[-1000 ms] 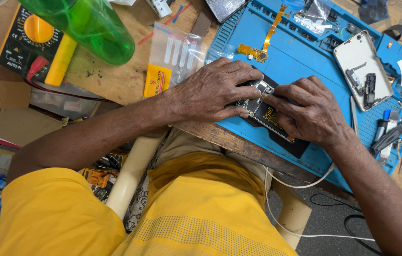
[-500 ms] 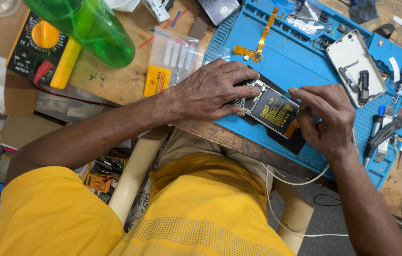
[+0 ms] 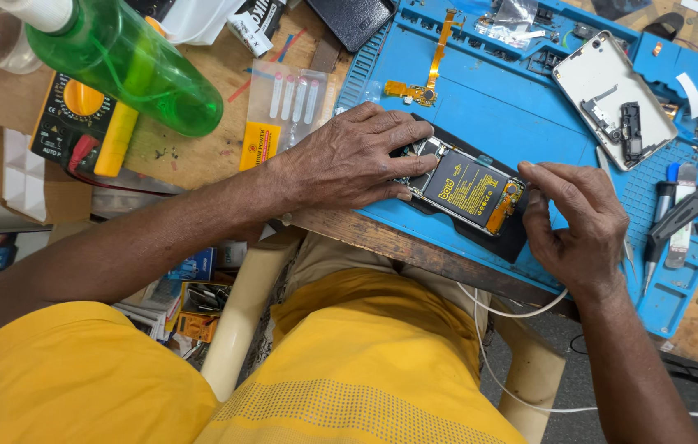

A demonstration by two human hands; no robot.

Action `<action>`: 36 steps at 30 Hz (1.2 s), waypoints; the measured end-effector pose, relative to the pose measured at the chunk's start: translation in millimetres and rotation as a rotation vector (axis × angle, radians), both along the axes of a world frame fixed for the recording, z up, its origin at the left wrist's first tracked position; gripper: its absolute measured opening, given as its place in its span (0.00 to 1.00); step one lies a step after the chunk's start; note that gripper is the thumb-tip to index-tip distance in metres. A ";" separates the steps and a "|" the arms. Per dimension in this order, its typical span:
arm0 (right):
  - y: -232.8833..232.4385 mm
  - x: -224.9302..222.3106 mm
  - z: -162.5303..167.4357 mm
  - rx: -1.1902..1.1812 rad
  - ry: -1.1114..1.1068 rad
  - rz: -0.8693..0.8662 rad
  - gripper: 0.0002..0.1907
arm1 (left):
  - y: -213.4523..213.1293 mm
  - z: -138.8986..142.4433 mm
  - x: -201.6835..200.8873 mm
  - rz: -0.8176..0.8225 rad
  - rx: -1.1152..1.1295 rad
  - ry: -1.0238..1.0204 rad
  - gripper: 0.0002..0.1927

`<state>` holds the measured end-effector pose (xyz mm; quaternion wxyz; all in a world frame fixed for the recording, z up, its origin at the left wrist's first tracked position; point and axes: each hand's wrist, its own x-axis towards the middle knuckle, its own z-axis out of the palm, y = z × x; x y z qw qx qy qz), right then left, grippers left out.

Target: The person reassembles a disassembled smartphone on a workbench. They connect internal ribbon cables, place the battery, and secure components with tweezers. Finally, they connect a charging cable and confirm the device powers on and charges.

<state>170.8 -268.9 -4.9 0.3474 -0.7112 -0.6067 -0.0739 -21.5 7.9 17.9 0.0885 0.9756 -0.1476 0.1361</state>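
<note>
An opened phone with a black battery and orange flex parts lies on a dark pad on the blue work mat. My left hand rests flat on the phone's left end, fingers spread, pressing it down. Curled at the phone's right end, my right hand has its fingertips touching the edge near the orange part. Whether a small tool sits in those fingers cannot be told.
A white phone back cover with small parts lies at the mat's upper right. An orange flex cable, a green spray bottle, a yellow multimeter, a packet of small tubes and hand tools surround the mat. A white cable hangs below the bench.
My right hand slid off the phone toward its right end, uncovering the battery. My left hand stayed on the left end.
</note>
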 end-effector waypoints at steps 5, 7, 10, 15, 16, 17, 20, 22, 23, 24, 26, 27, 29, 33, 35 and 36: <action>-3.6 2.0 1.0 -0.025 0.001 -0.019 0.22 | -0.9 2.8 4.0 -0.018 0.083 0.009 0.28; -2.3 1.3 4.7 -0.020 -0.004 -0.003 0.19 | -3.7 2.5 4.0 -0.009 0.104 0.017 0.28; 1.5 -4.3 16.2 -0.070 -0.027 0.020 0.20 | -8.3 2.8 1.3 0.011 0.113 -0.002 0.28; 24.4 -18.3 34.6 -0.214 -0.156 0.097 0.24 | -9.2 3.6 -4.6 0.036 -0.045 0.015 0.31; 31.0 -21.3 35.9 -0.236 -0.199 0.103 0.24 | -9.2 3.3 -5.5 0.028 -0.053 0.004 0.31; 37.0 -22.9 37.1 -0.257 -0.244 0.114 0.24 | -9.2 2.9 -6.5 0.025 -0.061 -0.009 0.31; 49.7 -24.9 38.1 -0.285 -0.268 0.119 0.23 | -10.3 1.7 -11.9 0.035 -0.062 -0.008 0.31; 57.4 -24.7 35.4 -0.295 -0.300 0.125 0.21 | -9.0 1.8 -13.7 0.041 -0.062 0.006 0.31; 59.9 -24.3 34.0 -0.302 -0.315 0.127 0.20 | -7.8 2.0 -15.1 0.041 -0.068 0.017 0.31; 61.7 -23.7 32.8 -0.306 -0.320 0.128 0.20 | -6.8 2.3 -16.7 0.041 -0.074 0.031 0.31; 63.5 -23.3 30.6 -0.317 -0.334 0.133 0.19 | -4.9 2.4 -19.1 0.046 -0.065 0.018 0.30; 64.1 -23.5 29.8 -0.323 -0.327 0.141 0.20 | -3.8 2.3 -20.2 0.051 -0.058 0.009 0.29; 66.2 -23.8 28.8 -0.324 -0.314 0.147 0.20 | -2.9 1.4 -20.6 0.056 -0.067 -0.005 0.29; 71.4 -24.4 30.1 -0.374 -0.368 0.147 0.19 | -0.5 -1.8 -23.7 0.055 -0.089 -0.017 0.29; 74.0 -22.3 32.5 -0.398 -0.448 0.165 0.21 | 0.6 -3.8 -24.5 0.057 -0.099 -0.024 0.29; 76.1 -20.6 33.4 -0.403 -0.486 0.177 0.21 | 1.6 -4.7 -24.6 0.057 -0.103 -0.028 0.29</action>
